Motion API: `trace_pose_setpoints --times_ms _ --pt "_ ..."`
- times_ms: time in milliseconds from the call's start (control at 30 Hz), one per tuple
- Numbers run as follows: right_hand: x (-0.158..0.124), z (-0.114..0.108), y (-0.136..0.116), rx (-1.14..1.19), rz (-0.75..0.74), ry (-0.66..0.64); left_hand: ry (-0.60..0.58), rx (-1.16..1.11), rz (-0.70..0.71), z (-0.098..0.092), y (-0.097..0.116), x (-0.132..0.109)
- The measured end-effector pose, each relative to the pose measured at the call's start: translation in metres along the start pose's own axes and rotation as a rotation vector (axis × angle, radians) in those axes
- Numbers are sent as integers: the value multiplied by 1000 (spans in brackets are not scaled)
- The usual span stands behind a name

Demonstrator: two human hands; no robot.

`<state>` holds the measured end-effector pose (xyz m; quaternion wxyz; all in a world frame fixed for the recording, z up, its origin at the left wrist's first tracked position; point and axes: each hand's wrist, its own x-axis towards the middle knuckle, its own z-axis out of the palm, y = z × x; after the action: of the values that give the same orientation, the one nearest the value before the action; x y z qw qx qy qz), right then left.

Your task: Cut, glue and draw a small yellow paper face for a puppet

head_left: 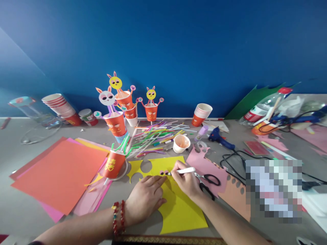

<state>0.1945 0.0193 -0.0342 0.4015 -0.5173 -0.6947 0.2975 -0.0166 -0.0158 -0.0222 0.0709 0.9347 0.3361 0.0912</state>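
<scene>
My right hand grips a white marker pen, its tip touching one of two small pink pieces with dark marks on them. These lie on a yellow paper sheet that has round holes cut along its left side. Flat on that sheet rests my left hand, fingers stretched out and fingertips just below the pink pieces. Beads circle the left wrist. Beside my right hand, black-handled scissors lie partly hidden on cut pink paper.
Orange paper tops a stack at left, beside a tilted red cup. Behind are paper-cup figures, scattered straws and a small white cup. A blue glue gun with black cable lies at right, near a bottle.
</scene>
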Motion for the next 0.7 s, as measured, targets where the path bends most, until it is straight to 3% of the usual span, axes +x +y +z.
trace_pose_setpoints --times_ms 700 --pt "0 1 3 0 -10 -5 19 12 9 0 0 0"
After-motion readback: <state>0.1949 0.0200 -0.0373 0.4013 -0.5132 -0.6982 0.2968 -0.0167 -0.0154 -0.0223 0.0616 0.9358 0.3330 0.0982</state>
